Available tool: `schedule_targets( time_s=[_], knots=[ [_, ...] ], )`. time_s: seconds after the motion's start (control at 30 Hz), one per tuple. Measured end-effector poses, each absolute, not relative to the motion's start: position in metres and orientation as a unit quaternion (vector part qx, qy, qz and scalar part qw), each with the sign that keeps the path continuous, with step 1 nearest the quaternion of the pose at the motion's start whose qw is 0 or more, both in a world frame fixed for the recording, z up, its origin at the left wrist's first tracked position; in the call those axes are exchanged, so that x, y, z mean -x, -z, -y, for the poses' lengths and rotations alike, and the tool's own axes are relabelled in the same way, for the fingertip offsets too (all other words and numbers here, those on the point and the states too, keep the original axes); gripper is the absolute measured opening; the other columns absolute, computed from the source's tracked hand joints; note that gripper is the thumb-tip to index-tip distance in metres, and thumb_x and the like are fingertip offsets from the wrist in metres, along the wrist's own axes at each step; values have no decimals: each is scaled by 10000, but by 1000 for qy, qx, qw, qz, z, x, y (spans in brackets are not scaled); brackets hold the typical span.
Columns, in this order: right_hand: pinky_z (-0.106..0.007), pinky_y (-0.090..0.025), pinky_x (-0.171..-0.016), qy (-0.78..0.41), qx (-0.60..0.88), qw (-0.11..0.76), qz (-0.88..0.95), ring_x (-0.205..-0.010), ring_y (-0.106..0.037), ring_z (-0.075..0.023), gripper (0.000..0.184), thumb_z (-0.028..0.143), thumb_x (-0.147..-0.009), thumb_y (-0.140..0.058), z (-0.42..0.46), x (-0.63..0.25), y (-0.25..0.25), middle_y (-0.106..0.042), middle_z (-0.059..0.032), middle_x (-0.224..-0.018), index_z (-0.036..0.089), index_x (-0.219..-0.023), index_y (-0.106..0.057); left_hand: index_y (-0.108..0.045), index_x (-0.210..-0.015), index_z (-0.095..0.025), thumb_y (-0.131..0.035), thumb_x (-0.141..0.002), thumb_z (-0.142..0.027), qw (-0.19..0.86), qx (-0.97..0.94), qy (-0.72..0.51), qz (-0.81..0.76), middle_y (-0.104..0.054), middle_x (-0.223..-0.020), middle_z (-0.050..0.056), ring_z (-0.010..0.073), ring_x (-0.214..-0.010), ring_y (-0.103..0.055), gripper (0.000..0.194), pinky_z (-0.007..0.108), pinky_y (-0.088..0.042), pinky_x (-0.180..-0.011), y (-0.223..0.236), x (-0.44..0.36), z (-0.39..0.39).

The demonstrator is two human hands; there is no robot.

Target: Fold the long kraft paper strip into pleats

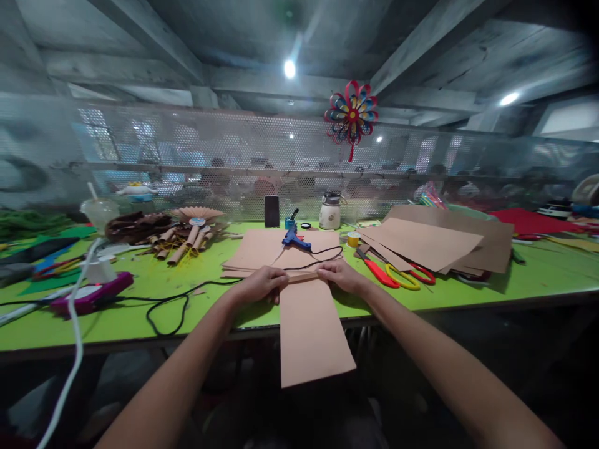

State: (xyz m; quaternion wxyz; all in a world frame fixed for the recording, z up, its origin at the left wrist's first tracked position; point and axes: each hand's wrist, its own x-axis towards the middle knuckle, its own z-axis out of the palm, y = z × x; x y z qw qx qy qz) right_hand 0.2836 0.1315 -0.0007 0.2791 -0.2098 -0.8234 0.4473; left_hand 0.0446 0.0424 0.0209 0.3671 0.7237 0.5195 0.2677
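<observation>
A sheet of brown kraft paper hangs over the front edge of the green table, its far end folded into a narrow strip. At the left end of that fold, my left hand pinches the paper. My right hand grips the right end, fingers closed on it. Just beyond my hands lies a stack of brown paper. On the stack rests a blue hot glue gun, its black cord trailing across the paper.
Red-handled scissors and yellow-handled ones lie right of my hands, before a pile of large brown sheets. At left are a purple power strip, cords and paper rolls. A jar stands at the back by a perforated metal screen.
</observation>
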Motion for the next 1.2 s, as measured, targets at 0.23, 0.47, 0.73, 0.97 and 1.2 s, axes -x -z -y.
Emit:
schedule_targets(
  time_s=[0.23,0.47,0.73,0.97,1.2],
  knots=[
    [-217,-209,-517,-524,207,291,773,-521,-284,-67,438,509,-754,-611,-131,-283,2,-378,58,-578,81,-844,-622,-474,-691,-162,-544,-801,-505,481,-681,-282,-473,-560,-527,6,121,-485,-547,366,219,-395,-466,-21,-45,-42],
    [-217,-253,-533,-497,211,314,781,-543,-338,-75,430,432,-754,-615,-128,-284,-5,-417,53,-569,60,-962,-664,-534,-783,-140,-572,-800,-476,494,-676,-287,-465,-567,-575,-1,105,-484,-525,339,218,-376,-475,-29,-52,-35],
    [-206,-355,-530,-602,173,381,680,-543,-438,-80,389,442,-783,-625,-120,-284,-12,-505,23,-599,117,-992,-671,-518,-691,-143,-593,-795,-463,494,-660,-347,-448,-486,-553,-28,78,-468,-439,345,206,-301,-469,-29,-54,-35],
    [-306,-488,-815,-679,48,315,661,-917,-604,-170,546,278,-660,-781,-103,-280,-34,-645,-79,-1032,191,-1164,-590,-590,-823,-136,-701,-703,-450,623,-568,-377,-384,-437,-599,-39,55,-477,-329,354,193,-210,-443,-30,-57,-31],
    [-257,-503,-706,-563,-25,316,763,-752,-576,-130,248,292,-678,-761,-77,-273,-63,-607,-45,-840,141,-864,-696,-617,-832,-130,-628,-718,-571,561,-656,-362,-352,-401,-549,-46,67,-451,-317,455,193,-285,-443,-25,-74,-24]
  ],
)
